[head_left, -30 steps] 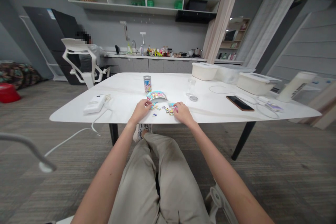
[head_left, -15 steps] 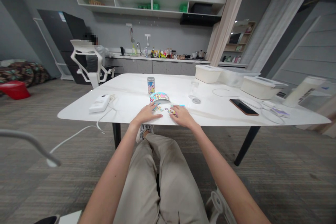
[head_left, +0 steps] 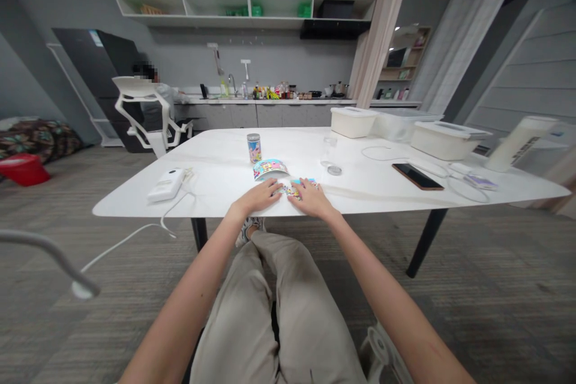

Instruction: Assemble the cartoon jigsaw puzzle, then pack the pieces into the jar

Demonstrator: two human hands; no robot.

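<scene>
Small colourful pieces, like jigsaw puzzle pieces (head_left: 288,190), lie bunched near the front edge of the white table. My left hand (head_left: 258,196) rests palm down at their left side, fingers stretched over some of them. On the right, my right hand (head_left: 311,199) lies flat with its fingers spread, covering others. Just beyond the hands is a curved, brightly printed sheet (head_left: 270,168), arched up from the tabletop. A printed can with a grey lid (head_left: 254,148) stands behind that sheet. Parts of the pieces are hidden beneath my fingers.
A clear jar (head_left: 328,150) and a round lid (head_left: 334,170) are right of centre. A white power strip (head_left: 165,186) with cables sits left. Farther right are a phone (head_left: 417,176), storage boxes (head_left: 445,141) and a leaning white bottle (head_left: 517,144). A person (head_left: 157,99) sits in the background.
My left hand has slid right, closer to my right hand, and the pieces between them are bunched nearer together. The right hand stays nearly in place. The view has shifted slightly.
</scene>
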